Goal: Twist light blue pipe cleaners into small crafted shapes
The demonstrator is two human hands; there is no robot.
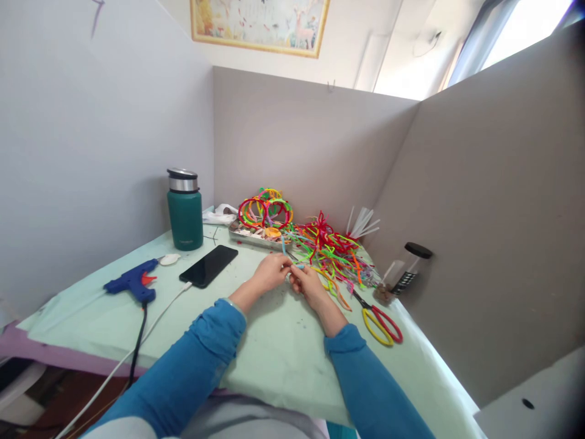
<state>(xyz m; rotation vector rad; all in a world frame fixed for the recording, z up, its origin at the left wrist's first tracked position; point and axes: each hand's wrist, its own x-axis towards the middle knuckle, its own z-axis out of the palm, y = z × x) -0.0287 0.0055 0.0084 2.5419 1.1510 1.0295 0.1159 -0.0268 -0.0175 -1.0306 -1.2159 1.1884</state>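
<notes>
Both my hands meet over the middle of the table, fingers pinched together. Between them is a light blue pipe cleaner (283,245), one end standing up above my left hand (273,271) and another bit showing at the fingertips of my right hand (307,284). My fingers hide most of it. Just beyond and to the right lies a tangled heap of colourful pipe cleaners (336,249). Behind my hands sits a metal tray (256,239) of small pieces, with rings of bent pipe cleaners (265,213) on top. Scissors (381,326) with red and yellow handles lie right of my right hand.
On the left are a blue glue gun (133,280), a black phone (209,266) with a white cable, and a green bottle (185,213). A clear jar (402,274) with a black lid stands at the right edge. White sticks (363,223) stand behind the heap. Grey partitions (301,134) enclose the table.
</notes>
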